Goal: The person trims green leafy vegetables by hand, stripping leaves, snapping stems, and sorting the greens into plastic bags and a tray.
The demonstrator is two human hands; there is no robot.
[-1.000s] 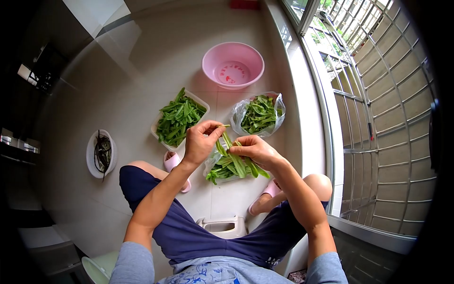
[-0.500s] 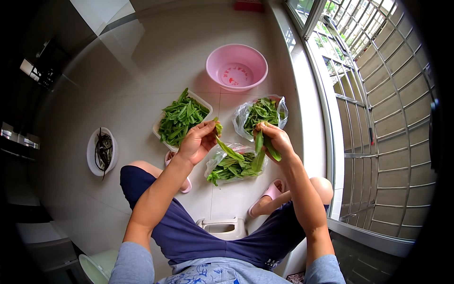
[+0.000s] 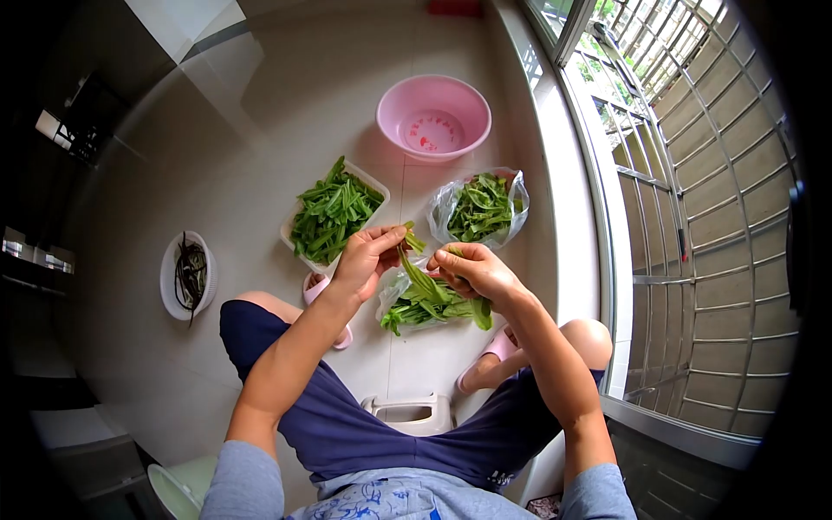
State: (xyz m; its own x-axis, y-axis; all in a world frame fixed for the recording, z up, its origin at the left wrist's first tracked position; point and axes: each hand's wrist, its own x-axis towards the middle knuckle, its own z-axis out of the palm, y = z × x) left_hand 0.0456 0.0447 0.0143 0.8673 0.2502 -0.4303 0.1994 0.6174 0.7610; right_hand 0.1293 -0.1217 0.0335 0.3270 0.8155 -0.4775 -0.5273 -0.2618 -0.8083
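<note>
My left hand (image 3: 368,260) pinches a long leafy green (image 3: 419,279) at its top, between thumb and fingers. Close to its right, my right hand (image 3: 477,273) is closed on more leaves (image 3: 482,312), which hang below the palm. Both hands are above an open plastic bag of leafy greens (image 3: 420,314), partly hiding it. Left of that bag, a white container (image 3: 379,188) holds a heap of green leaves (image 3: 334,212). A second clear plastic bag (image 3: 518,204) with leafy greens (image 3: 481,208) lies beyond my right hand.
A pink basin (image 3: 433,117) stands farther back on the tiled floor. At the left is a white basket (image 3: 208,282) with dark, long bean-like strands (image 3: 189,273). A low plastic stool (image 3: 425,416) is between my legs. A barred window (image 3: 685,225) runs along the right.
My right hand has moved left and down, nearer my left hand, turning with its leaves. My left hand has shifted slightly, still pinching the green.
</note>
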